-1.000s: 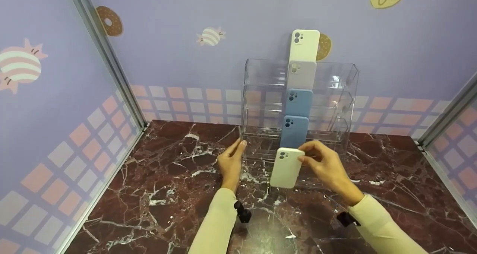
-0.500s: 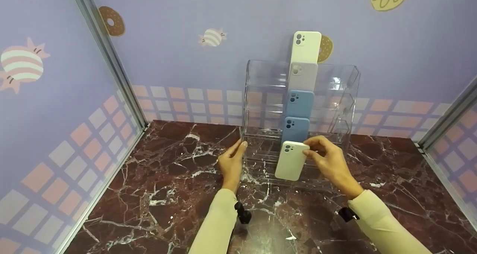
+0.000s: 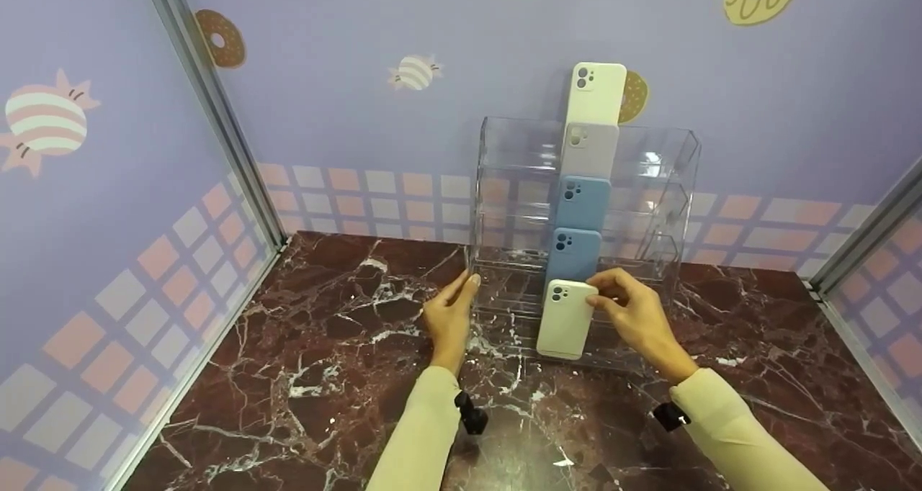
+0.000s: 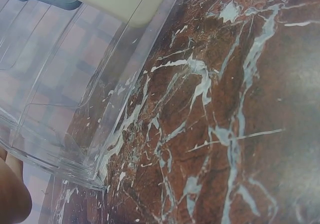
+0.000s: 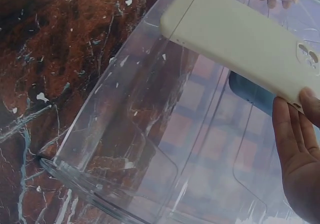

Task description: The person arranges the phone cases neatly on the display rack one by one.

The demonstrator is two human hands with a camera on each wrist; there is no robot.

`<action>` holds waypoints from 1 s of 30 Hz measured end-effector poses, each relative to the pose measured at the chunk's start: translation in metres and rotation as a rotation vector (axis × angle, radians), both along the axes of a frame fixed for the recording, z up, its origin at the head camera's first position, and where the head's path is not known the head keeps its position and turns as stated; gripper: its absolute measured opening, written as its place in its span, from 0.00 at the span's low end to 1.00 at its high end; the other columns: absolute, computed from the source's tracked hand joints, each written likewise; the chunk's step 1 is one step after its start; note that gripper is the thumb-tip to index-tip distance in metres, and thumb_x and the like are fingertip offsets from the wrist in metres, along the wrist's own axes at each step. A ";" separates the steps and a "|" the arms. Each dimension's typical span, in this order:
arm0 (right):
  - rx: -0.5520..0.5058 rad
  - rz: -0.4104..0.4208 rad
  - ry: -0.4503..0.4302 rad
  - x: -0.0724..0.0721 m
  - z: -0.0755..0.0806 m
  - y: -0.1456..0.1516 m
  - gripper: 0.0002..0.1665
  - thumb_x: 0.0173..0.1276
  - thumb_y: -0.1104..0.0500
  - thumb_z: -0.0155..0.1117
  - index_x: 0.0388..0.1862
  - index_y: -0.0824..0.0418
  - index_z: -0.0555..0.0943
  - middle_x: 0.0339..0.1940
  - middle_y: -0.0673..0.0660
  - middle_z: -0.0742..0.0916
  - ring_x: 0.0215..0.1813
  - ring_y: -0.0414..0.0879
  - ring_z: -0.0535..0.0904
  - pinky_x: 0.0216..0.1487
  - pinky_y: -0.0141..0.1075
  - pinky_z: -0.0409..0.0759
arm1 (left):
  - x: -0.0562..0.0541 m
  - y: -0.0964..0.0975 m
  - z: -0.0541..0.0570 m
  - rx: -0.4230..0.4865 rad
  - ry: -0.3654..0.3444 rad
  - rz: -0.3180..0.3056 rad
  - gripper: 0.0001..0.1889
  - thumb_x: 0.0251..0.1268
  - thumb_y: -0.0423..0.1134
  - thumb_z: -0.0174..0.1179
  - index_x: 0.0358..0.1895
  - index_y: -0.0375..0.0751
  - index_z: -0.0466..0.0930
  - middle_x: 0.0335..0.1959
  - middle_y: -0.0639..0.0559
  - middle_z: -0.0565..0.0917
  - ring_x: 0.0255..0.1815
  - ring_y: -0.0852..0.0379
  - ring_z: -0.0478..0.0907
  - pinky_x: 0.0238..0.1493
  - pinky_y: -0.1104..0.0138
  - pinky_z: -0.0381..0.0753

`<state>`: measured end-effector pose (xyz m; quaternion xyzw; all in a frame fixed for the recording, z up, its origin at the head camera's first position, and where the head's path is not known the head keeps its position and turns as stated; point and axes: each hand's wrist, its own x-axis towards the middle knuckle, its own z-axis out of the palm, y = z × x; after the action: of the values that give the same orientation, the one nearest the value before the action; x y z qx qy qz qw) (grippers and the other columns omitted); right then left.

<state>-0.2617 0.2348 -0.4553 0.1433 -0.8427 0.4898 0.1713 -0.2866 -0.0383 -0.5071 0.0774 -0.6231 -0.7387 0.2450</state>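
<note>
My right hand (image 3: 634, 314) pinches the upper right corner of a cream phone case (image 3: 567, 320) between thumb and fingers. The case leans back, its lower end behind the front lip of a clear tiered display rack (image 3: 504, 188). In the right wrist view, the case (image 5: 235, 39) slants across the rack's lowest tier, with fingertips at its camera end. My left hand (image 3: 448, 318) rests against the rack's left side with fingers extended; its thumb (image 4: 12, 196) shows at the lower left of the left wrist view. Directly behind the cream case stands a blue phone case (image 3: 574, 253).
Higher tiers hold another blue case (image 3: 584, 201), a pale lilac case (image 3: 591, 149) and a cream-white case (image 3: 598, 93), all in one column. The rack stands on a dark red marbled table (image 3: 346, 376) before a patterned wall (image 3: 324, 102).
My right hand has moved the cream case slightly rightward and up toward the rack, then a little down behind its front lip. The left hand stays at the rack's side.
</note>
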 end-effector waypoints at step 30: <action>0.089 -0.063 0.146 0.011 -0.006 0.014 0.18 0.67 0.72 0.75 0.56 0.66 0.87 0.46 0.58 0.88 0.45 0.49 0.86 0.47 0.24 0.80 | 0.003 -0.016 0.004 -0.226 -0.047 -0.074 0.17 0.68 0.46 0.75 0.55 0.43 0.92 0.40 0.51 0.93 0.39 0.57 0.87 0.43 0.65 0.83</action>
<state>-0.2509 0.2488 -0.4612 0.1596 -0.8530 0.4346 0.2408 -0.2831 -0.0546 -0.5032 0.0433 -0.7105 -0.6702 0.2102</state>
